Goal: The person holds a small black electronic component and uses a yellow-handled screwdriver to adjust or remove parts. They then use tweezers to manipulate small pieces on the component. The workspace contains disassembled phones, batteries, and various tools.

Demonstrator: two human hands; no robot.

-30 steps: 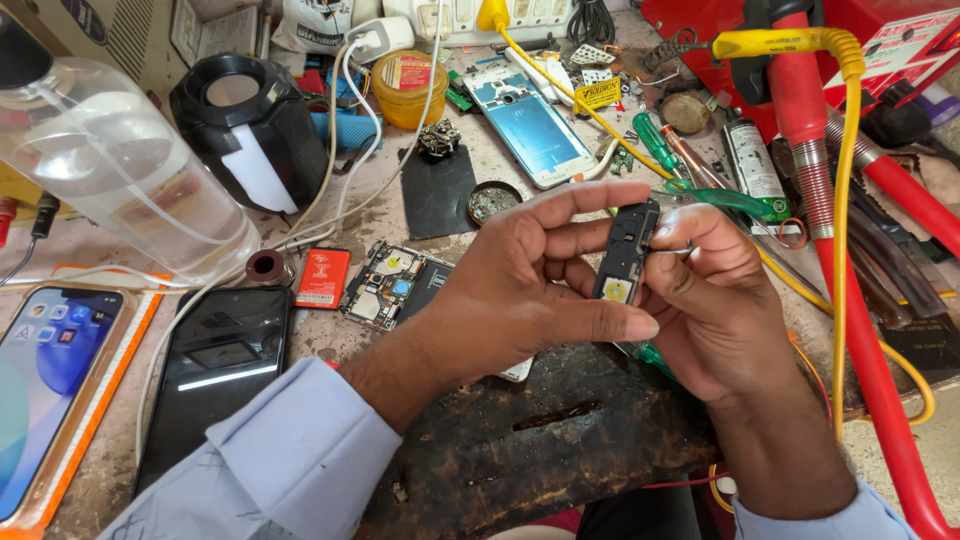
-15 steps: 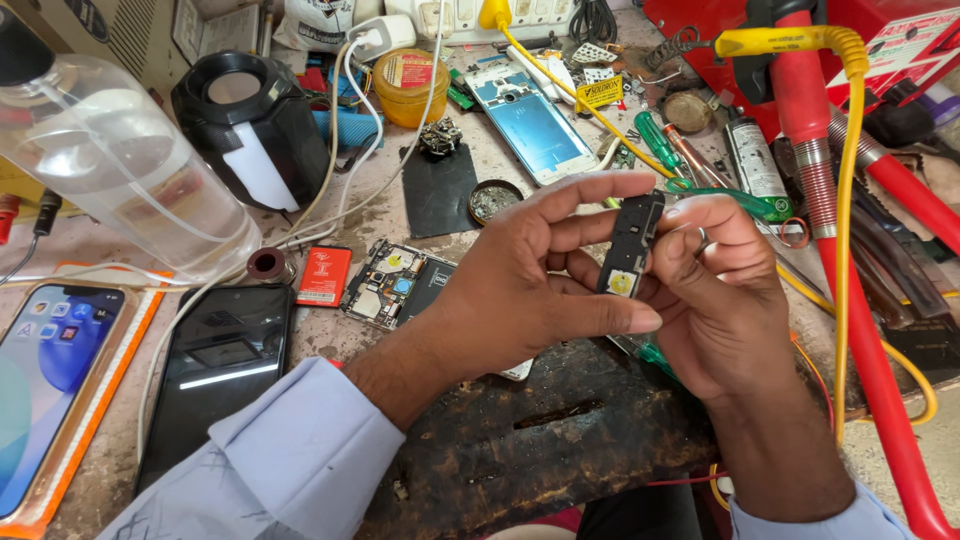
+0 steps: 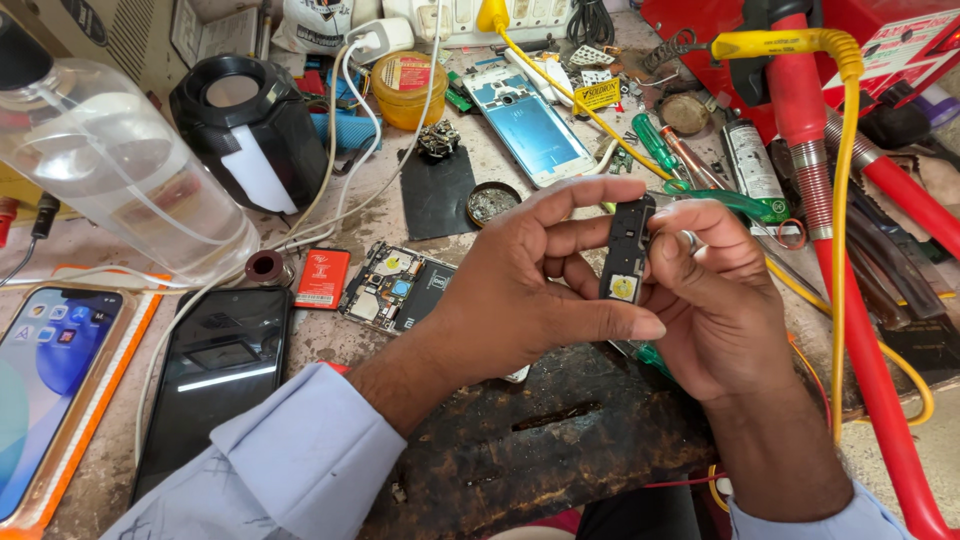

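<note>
A small black phone part (image 3: pixel 627 250) with a yellow patch near its lower end is held upright above the workbench. My left hand (image 3: pixel 520 290) pinches it from the left, thumb under it and forefinger arched over its top. My right hand (image 3: pixel 715 300) grips it from the right and wears a ring. Just below the left wrist lies an opened phone body (image 3: pixel 395 290) with its circuit board showing. A dark scorched wooden block (image 3: pixel 540 440) lies beneath both hands.
A black phone (image 3: pixel 215 380) and a lit phone in an orange case (image 3: pixel 45 385) lie at the left. A clear plastic bottle (image 3: pixel 110 175), a black jar (image 3: pixel 250 125), a blue phone frame (image 3: pixel 530 125), green screwdrivers (image 3: pixel 720 200) and red and yellow hoses (image 3: pixel 840 260) crowd the bench.
Both hands have stayed in place with the part. The fingers shifted only slightly around it.
</note>
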